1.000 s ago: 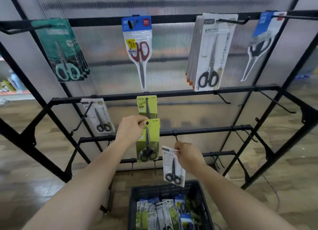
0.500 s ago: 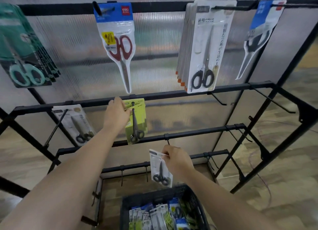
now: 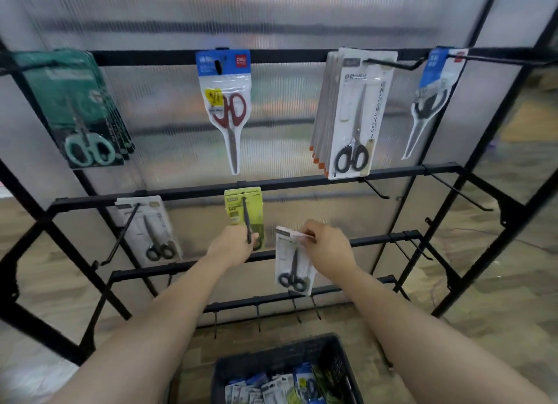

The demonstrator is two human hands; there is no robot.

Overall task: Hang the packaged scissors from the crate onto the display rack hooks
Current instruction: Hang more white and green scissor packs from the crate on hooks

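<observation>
White-carded scissors pack [image 3: 292,263] hangs from the right hand [image 3: 327,248], pinched at its top edge — well above the crate [image 3: 222,382], before the display rack [image 3: 302,182]. Left hand [image 3: 232,243] curls beside the green pack [image 3: 238,202] on its hook [image 3: 246,219] — whether it grips, I cannot tell.

Two bare hands, two bare forearms. Uncovered left hand [image 3: 231,248] and right hand [image 3: 330,251]. Uncovered left forearm [image 3: 157,328] from wrist all the way to the bottom-left frame edge; right forearm [image 3: 422,343] likewise to the bottom-right edge. Slim, smooth in outline, widened near the bottom edge by wide-angle distortion. Apparently bare right down to the fingers [image 3: 311,230]; blurred there, so low confidence. Upper arms, shoulders, clothing outside the frame.
</observation>
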